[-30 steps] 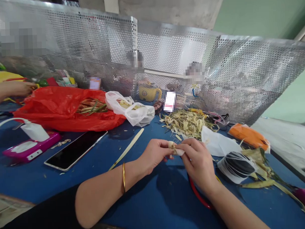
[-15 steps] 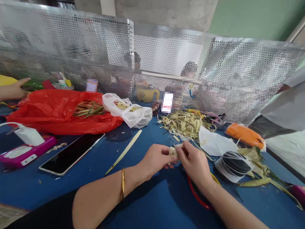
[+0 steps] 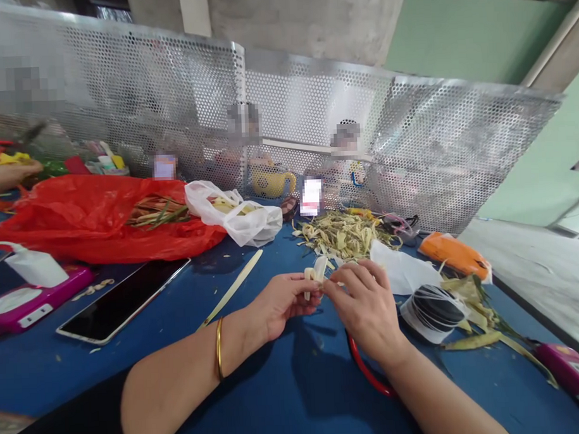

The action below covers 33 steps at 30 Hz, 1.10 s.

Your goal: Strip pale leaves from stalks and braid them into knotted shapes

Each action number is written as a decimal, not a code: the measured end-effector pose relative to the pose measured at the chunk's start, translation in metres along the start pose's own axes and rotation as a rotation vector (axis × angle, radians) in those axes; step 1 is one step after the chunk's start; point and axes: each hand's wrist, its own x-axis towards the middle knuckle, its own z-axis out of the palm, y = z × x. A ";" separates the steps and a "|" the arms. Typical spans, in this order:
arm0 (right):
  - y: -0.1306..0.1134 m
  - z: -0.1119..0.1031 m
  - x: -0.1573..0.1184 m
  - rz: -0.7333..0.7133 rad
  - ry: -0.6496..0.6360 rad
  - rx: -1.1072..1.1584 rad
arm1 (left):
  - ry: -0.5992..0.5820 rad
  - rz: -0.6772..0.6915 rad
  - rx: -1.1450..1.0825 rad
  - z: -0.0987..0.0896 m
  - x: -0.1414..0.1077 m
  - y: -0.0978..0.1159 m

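Observation:
A small pale folded leaf piece (image 3: 315, 274) is pinched between the thumb and fingers of my left hand (image 3: 285, 301), above the middle of the blue table. My right hand (image 3: 366, 303) has its thumb and index finger closed at the right side of that piece; its other fingers are bent over. Under my right hand lies a tool with red handles (image 3: 366, 369), partly hidden. One long pale leaf strip (image 3: 235, 285) rests left of my hands. Beyond them is a heap of dried leaf strips (image 3: 344, 234).
Left: red bag (image 3: 90, 217), white bag (image 3: 252, 224), phone (image 3: 126, 298), purple power strip (image 3: 59, 294). Right: spool of white thread (image 3: 433, 310), white sheet (image 3: 400, 267), orange packet (image 3: 455, 252). Another person's hand (image 3: 12, 176) is at the far left; a perforated metal screen (image 3: 314, 102) stands behind.
The pale piece has opened out, with a flap now standing up. My right hand has turned with its back more upward. The view has shifted, and the other person's hand now holds something yellow and red.

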 end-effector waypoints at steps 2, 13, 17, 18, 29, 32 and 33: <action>-0.002 -0.003 0.000 -0.067 -0.012 -0.091 | -0.011 0.019 -0.015 0.000 0.001 -0.001; -0.017 0.013 -0.006 0.583 -0.128 0.618 | 0.137 0.109 0.040 0.003 0.001 0.001; -0.009 0.022 -0.003 1.065 -0.165 1.148 | 0.205 0.145 0.093 0.004 0.001 0.003; -0.009 0.022 -0.002 1.135 -0.129 1.225 | 0.214 0.159 0.104 0.004 0.000 0.003; -0.012 0.012 -0.001 0.783 0.033 1.142 | 0.134 0.146 0.199 0.007 -0.001 -0.001; -0.013 0.013 0.000 0.806 -0.057 1.243 | 0.089 0.139 0.236 0.007 -0.001 -0.003; -0.013 0.013 0.000 0.810 -0.068 1.249 | 0.078 0.139 0.241 0.007 -0.002 -0.003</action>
